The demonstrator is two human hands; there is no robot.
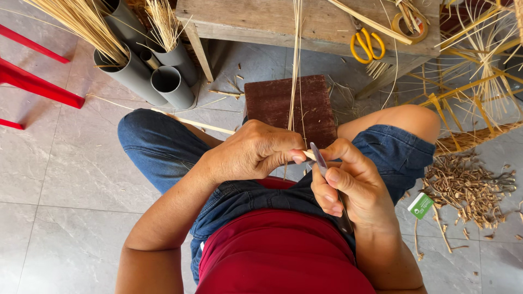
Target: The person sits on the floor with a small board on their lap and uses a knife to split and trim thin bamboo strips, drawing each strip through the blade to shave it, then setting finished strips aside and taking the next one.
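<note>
My left hand (256, 149) is closed around a thin pale cane strip (296, 65) that runs up toward the wooden bench. My right hand (346, 182) grips a small knife (318, 158), its blade pressed against the strip's end just beside my left thumb. Both hands meet above my lap, over denim shorts and a red shirt. A dark brown wooden block (289, 109) stands on the floor between my knees, behind the hands.
Grey plastic pipes (163, 81) holding bundles of straw stand at upper left. Yellow-handled scissors (368, 46) and a tape roll (408, 24) lie on the wooden bench (261, 22). A shavings pile (468, 188), a small green-and-white packet (420, 205) and a cane frame (474, 71) are at right. Red legs (32, 81) are at left.
</note>
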